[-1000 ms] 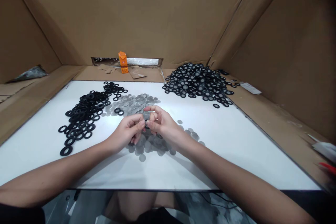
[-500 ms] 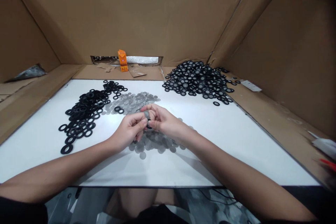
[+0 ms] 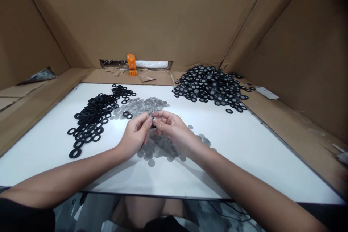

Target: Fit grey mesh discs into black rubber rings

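Pinches small black ring (image 3: 153, 125), mostly hidden, in narrow grip between left hand (image 3: 136, 130) and right hand (image 3: 172, 126), above thin grey round discs (image 3: 159, 148); flat black rings (image 3: 94, 112) heaped left.

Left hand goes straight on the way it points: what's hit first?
Most likely the right hand, at its fingertips. The dark piece there is so close that it might come first; depth is unclear.

Left of heaped thin grey round discs (image 3: 151, 163), piled flat black rings (image 3: 75, 153). Above the discs, one mostly hidden black ring (image 3: 154, 125).
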The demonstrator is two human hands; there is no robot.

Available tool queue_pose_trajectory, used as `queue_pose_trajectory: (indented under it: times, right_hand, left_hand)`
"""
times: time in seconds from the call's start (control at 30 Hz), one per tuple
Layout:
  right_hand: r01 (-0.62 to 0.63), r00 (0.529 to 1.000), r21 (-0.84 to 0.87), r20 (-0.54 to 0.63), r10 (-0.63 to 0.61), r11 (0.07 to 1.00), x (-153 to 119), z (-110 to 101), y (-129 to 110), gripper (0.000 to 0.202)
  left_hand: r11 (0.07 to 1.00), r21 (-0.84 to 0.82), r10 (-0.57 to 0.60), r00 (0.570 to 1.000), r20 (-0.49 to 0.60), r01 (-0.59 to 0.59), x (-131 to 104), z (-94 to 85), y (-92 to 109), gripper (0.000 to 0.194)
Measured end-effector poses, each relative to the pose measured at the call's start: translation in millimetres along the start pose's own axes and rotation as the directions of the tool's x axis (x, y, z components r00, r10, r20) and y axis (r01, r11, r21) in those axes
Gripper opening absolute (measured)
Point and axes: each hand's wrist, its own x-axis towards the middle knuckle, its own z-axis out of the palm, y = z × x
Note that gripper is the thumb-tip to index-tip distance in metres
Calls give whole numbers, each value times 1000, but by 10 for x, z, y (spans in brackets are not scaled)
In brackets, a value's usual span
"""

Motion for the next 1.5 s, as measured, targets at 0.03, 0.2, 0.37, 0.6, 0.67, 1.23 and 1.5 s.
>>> queue_pose_trajectory:
  times: [0.03,0.2,0.37,0.6,0.67,1.23,1.5]
  right_hand:
    - [-24,1000,5,7,24,1000,-12,-6,-14,32]
    - [-10,1000,-137,12,12,991,-40,-45,-64,29]
    - [65,997,-151,-31,-71,986,-35,-39,-36,25]
    - [114,993,-226,32,-110,967,-47,-59,5,21]
    - [120,993,-261,22,-119,958,-50,-53,10,23]
    - [28,999,-267,-30,-37,963,-104,12,-167,24]
    - [6,1000,-229,-26,-12,973,-93,-27,-113,24]
  left_hand:
    - [1000,3,5,1000,2,-5,3,-7,-8,43]
    - [999,-44,23,1000,11,-22,23,-35,-77,43]
    - [983,-181,25,997,70,-11,13,-41,-145,41]
    - [977,-215,11,996,91,9,-10,-41,-162,42]
    - [973,-230,-8,996,87,28,-2,-33,-153,44]
    - [996,-84,37,991,125,-26,37,-86,-40,42]
    - [994,44,95,988,125,-102,43,-120,-29,45]
